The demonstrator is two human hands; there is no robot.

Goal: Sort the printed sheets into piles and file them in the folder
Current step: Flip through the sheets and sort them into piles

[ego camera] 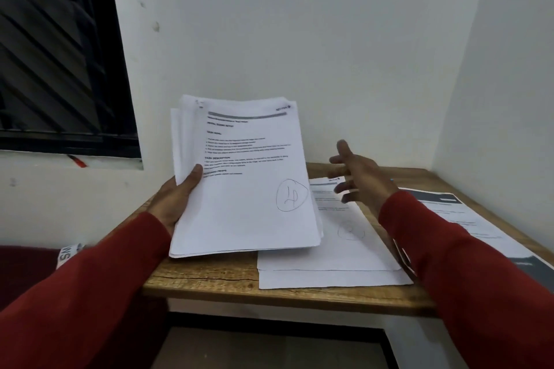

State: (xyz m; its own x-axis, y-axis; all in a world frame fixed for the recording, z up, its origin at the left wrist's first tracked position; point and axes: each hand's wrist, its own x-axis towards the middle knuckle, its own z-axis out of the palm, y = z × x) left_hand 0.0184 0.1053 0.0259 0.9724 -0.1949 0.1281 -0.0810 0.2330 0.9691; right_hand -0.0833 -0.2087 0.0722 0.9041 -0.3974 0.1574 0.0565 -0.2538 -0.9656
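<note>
A dark-banded sheet [467,213] lies along the tabletop [209,275] right edge. Left hand [177,198] clamps the stack [242,189], top page circled in pen; right hand [359,177] spreads apart above a small pile [335,249]

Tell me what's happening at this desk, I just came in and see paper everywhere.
A person in red sleeves is sorting printed sheets. The left hand grips a stack of sheets by its left edge, raised over the wooden table. The right hand hovers open above a small pile lying on the table. Another printed sheet with dark bands lies at the right. No folder is clearly visible.
</note>
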